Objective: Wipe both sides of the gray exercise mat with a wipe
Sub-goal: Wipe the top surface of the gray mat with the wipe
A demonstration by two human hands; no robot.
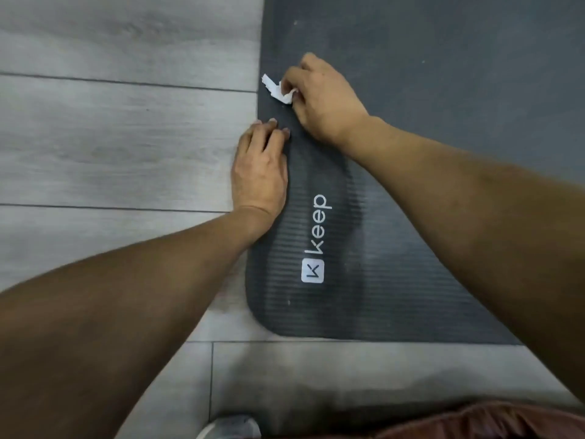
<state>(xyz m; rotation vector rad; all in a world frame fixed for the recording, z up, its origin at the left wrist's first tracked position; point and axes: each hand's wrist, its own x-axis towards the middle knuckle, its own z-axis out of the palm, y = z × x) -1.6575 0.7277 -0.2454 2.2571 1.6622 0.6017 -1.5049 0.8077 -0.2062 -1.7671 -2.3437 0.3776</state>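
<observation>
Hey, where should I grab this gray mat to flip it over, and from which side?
Probably take the mat by its long edge beside the logo, coming from the floor side. The left hand rests on that edge, so its fingers could slip under and curl. The mat lies flat, offering no raised part elsewhere.

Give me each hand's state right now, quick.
Left hand: open, fingers pressing flat on the mat edge.
Right hand: closed, gripping the wipe against the mat.

An indoor room, whether home or gym cannot be told: a gray wood-look plank floor (110, 137) with a dark exercise mat (443, 90) spread flat on it.
</observation>
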